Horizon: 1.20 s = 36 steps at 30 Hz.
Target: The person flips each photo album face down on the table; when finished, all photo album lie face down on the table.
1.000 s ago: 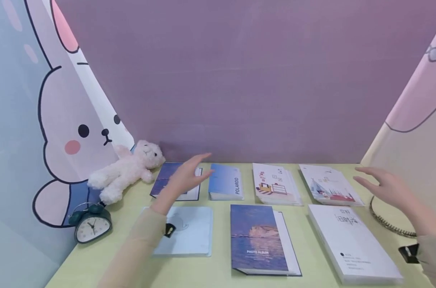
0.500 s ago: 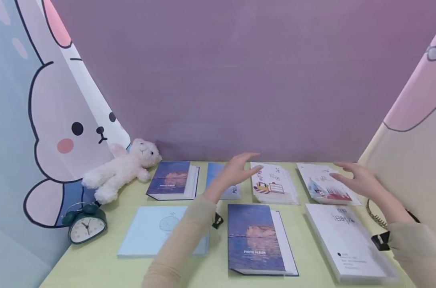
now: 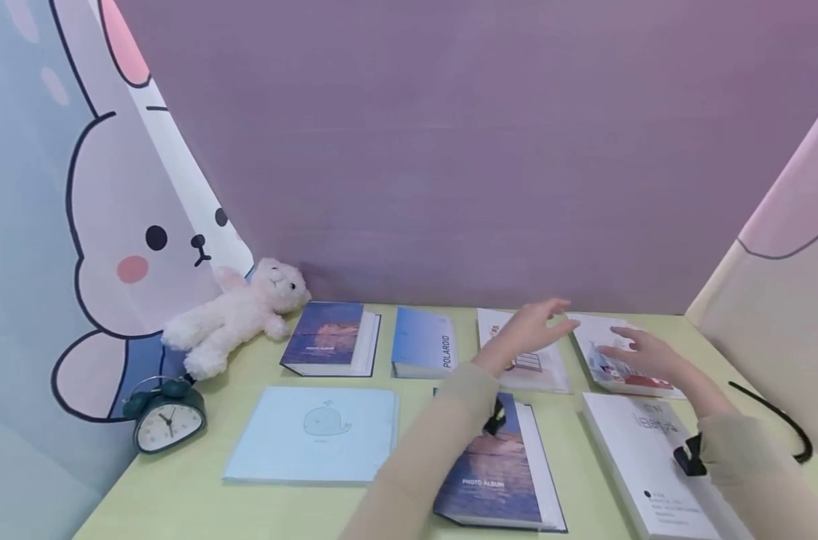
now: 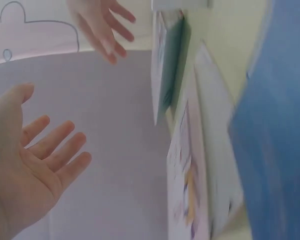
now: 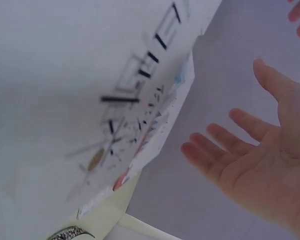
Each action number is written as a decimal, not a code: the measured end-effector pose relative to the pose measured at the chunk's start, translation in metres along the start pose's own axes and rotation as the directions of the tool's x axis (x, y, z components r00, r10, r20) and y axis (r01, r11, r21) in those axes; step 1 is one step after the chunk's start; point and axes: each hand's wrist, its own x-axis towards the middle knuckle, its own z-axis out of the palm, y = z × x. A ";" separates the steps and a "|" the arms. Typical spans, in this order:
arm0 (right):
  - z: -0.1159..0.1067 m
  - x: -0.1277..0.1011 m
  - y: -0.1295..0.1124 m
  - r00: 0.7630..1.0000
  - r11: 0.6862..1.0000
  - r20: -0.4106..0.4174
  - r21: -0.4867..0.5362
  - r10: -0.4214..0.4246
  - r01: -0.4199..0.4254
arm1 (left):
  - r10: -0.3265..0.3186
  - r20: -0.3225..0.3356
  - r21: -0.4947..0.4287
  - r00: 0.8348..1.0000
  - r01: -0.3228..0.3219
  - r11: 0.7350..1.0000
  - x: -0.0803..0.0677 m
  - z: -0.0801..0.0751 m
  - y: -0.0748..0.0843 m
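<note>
My left hand hovers open, fingers spread, over the white album with a furniture drawing in the back row. My right hand is open too, palm down just above the white album with a tent picture. The two hands are close together and hold nothing. In the left wrist view the left palm is bare, with the right hand beyond it. The right wrist view shows the empty right palm beside the large white album.
On the pale green desk lie a dark sunset album, a blue Polaroid album, a light blue whale album, a second sunset album and a large white album. A plush lamb, an alarm clock and a black headband sit at the sides.
My left hand has swept right along the back row, from the dark sunset album to the furniture album. My right hand has moved inward from the desk's right side onto the tent album.
</note>
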 end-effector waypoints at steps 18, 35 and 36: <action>0.017 -0.010 -0.002 0.960 0.985 0.230 -0.103 0.161 -0.141 | -0.212 0.094 -0.175 0.973 0.226 0.958 0.006 0.081 0.001; 0.007 -0.028 0.021 0.974 0.980 0.170 -0.156 0.153 -0.127 | -0.264 0.270 -0.345 0.926 0.349 0.871 0.007 0.116 0.030; 0.005 -0.028 0.021 0.974 0.981 0.173 -0.150 0.147 -0.121 | -0.264 0.269 -0.359 0.926 0.351 0.865 0.008 0.116 0.031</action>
